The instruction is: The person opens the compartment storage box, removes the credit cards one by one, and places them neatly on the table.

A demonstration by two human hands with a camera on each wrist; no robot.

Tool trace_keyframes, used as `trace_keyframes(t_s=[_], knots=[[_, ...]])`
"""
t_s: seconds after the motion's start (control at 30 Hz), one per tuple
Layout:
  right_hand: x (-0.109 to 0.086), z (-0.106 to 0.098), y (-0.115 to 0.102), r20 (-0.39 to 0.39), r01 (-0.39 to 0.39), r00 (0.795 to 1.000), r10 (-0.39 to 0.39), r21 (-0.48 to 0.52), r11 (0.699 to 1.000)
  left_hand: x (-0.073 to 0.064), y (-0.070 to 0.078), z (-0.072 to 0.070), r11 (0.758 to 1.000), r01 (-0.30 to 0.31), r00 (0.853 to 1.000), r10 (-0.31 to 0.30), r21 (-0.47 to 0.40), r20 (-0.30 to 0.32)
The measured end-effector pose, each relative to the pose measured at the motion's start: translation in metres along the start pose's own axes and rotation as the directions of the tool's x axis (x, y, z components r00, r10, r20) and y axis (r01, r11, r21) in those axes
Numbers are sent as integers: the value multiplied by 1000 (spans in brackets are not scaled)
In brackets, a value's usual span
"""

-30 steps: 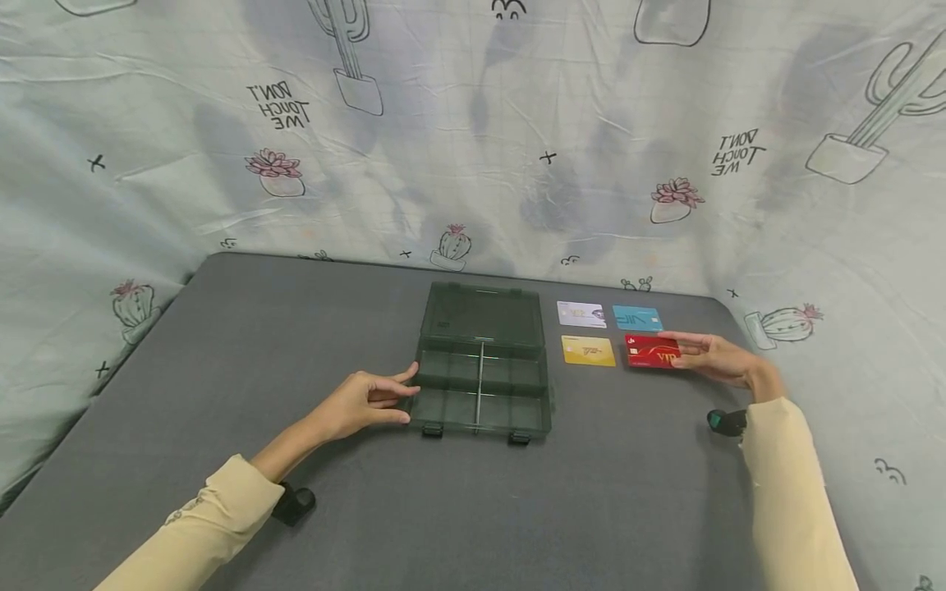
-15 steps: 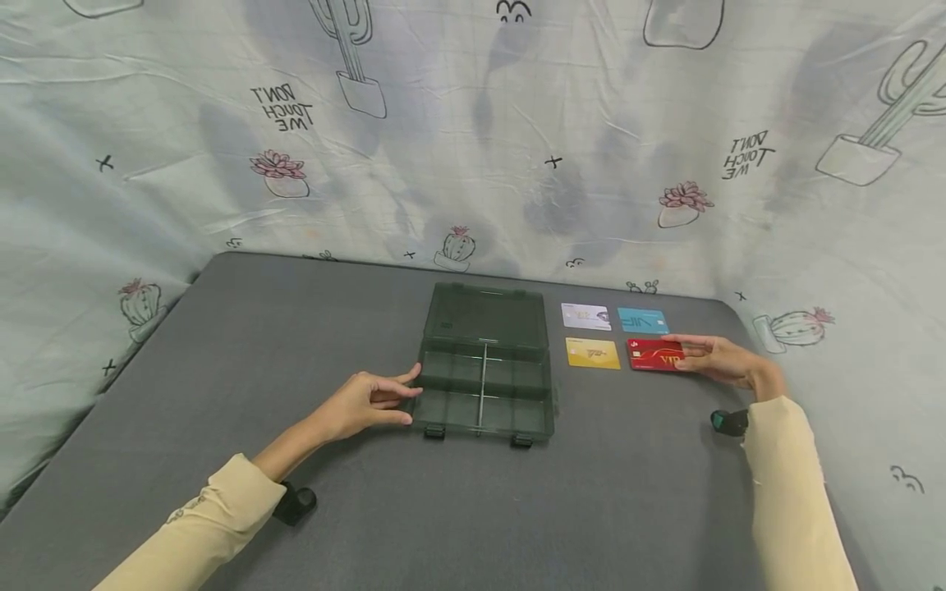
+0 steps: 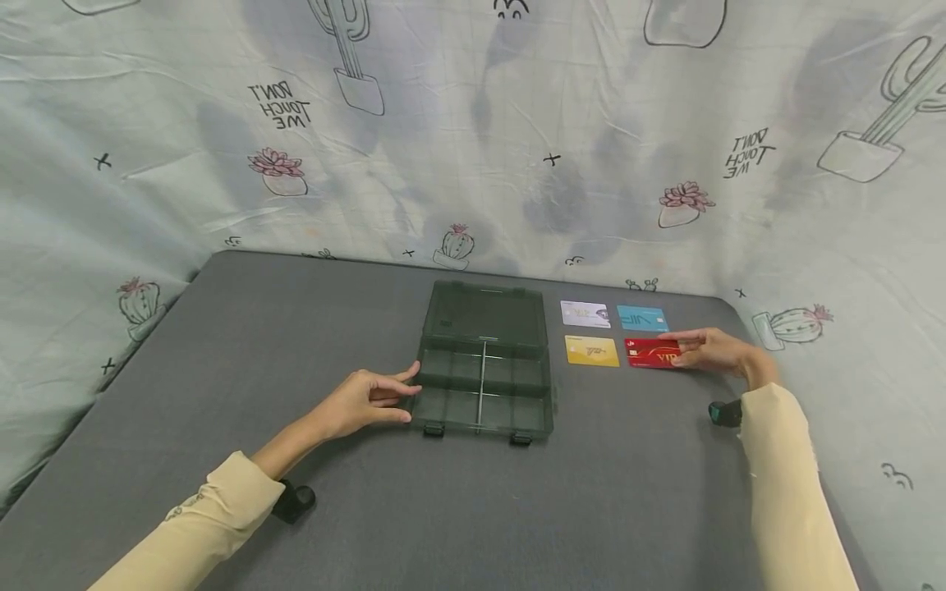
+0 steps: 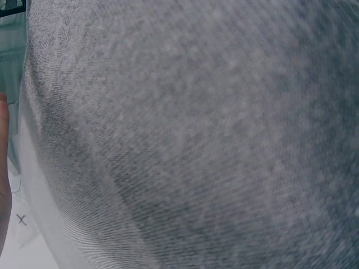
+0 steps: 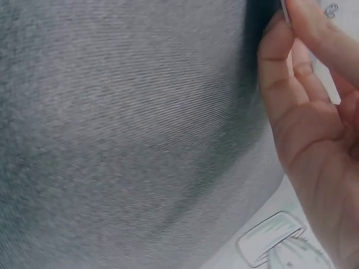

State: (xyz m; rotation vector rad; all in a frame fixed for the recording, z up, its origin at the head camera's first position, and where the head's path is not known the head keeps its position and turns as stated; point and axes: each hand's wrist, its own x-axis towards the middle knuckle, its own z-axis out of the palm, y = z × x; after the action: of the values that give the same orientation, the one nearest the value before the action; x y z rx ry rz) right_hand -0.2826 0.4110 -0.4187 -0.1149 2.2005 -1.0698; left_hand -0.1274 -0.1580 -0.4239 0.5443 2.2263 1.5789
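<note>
A dark green see-through plastic box (image 3: 442,406) lies with its lid (image 3: 488,316) folded back, its tray split into several compartments. My left hand (image 3: 362,402) touches the box's left side, fingers extended and thumb near the front corner. In the left wrist view only a sliver of a finger (image 4: 3,145) shows beside the green box (image 4: 11,67). On the right, my right hand (image 3: 715,355) pinches the right end of a red VIP card (image 3: 645,352) between thumb and fingers. The right wrist view shows just a thin edge of that card (image 5: 285,10) at the fingertips.
Left of the red card lies a gold card (image 3: 591,351). Behind are a pale lilac card (image 3: 585,314) and a blue card (image 3: 641,318). The grey table (image 3: 458,509) meets a printed curtain (image 3: 473,148) at the back and sides. Two latches (image 3: 521,439) stick out from the box's front.
The head view has shifted slightly. My right hand keeps its pinch on the red card with little visible movement. The left hand stays at the box.
</note>
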Motion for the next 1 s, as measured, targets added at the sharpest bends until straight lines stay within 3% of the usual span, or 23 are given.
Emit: trace_keyframes(t_s=[0.1,0.37,0.7,1.0], knots=[[0,1,-6,-39,-9,999,6,-86,996,0,0,0,1000,-4,1000,4,1,-2],[1,5,-15,-97,-16,995,-4,-202,979,-1,1,0,1000,-8,1000,8,5,7],[3,10,-20,-154,-57,988,0,-366,929,-1,-1,0,1000,0,1000,0,28,5],[-5,14,1,-234,28,967,-99,-288,957,-2,-5,2,1000,-13,1000,13,19,-1]])
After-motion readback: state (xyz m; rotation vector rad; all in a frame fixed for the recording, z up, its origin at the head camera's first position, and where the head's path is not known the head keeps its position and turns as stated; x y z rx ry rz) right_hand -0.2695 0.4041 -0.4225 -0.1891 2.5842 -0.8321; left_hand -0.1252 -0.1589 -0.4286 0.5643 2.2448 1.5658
